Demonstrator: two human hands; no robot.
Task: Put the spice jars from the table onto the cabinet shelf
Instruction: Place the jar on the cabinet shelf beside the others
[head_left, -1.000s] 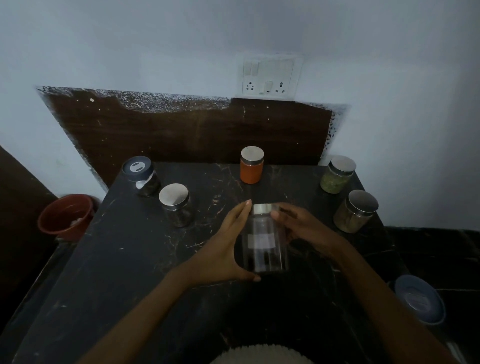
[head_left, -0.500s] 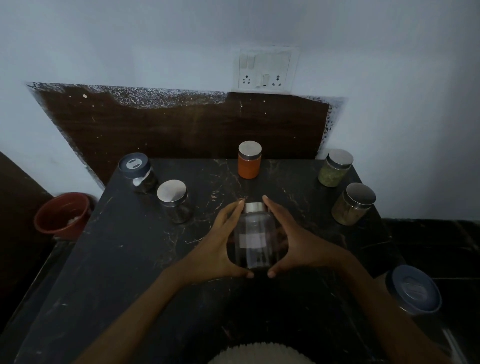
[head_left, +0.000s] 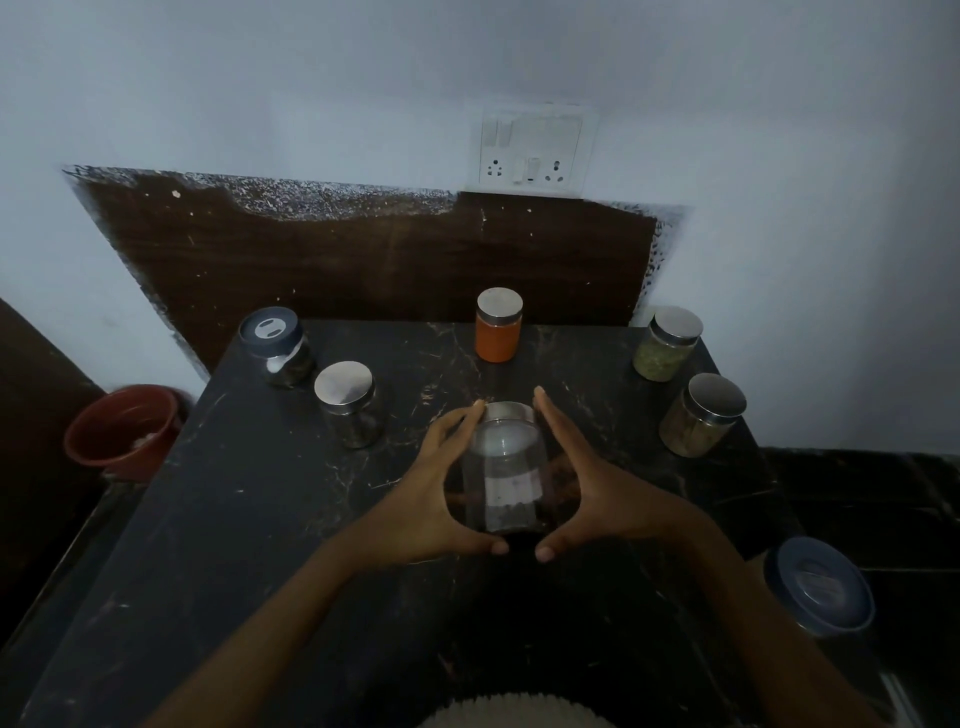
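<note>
Your fingers (head_left: 558, 431) lay nearly straight along the clear jar (head_left: 506, 467), thumbs hooked round its near side; left hand (head_left: 436, 499) and right hand (head_left: 602, 493) cupped it on the surface (head_left: 260, 519) (orange jar (head_left: 498, 332) behind); the pickup step, I judge; next, lift it level toward the shelf.

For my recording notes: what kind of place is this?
Likely a home kitchen corner: lidded spice jars stand on a dark stone-look table, a switch-and-socket plate is on the painted wall, and a red tub sits beside the table.
</note>
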